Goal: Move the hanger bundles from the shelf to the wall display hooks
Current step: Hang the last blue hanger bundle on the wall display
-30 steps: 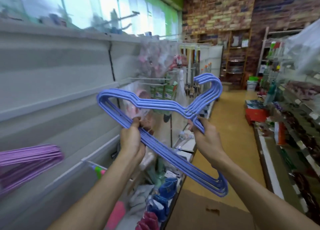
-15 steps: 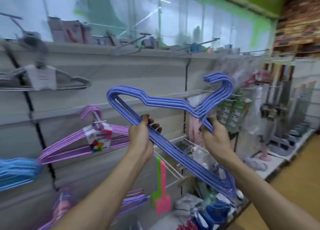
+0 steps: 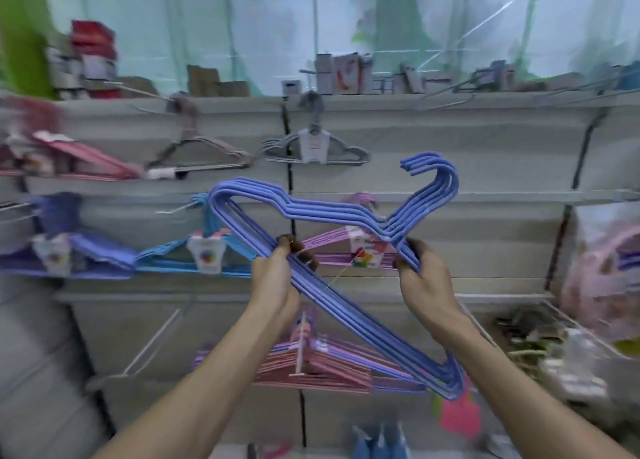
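Hanger bundle (image 3: 346, 278): periwinkle, seemingly string-tied.

Held bundle: blue hanger bundle (image 3: 332, 285) tilted, hooks up at right, in front of the wall
Left hand (image 3: 277, 282): grips the long bottom bars
Right hand (image 3: 422, 282): grips the necks below the hooks
Wall behind: grey bundle (image 3: 313, 148) hangs above; light-blue bundle (image 3: 194, 254) at left; lilac bundle (image 3: 346, 247) between the hands; pink bundle (image 3: 311, 368) below
Sharpness: edges blurred
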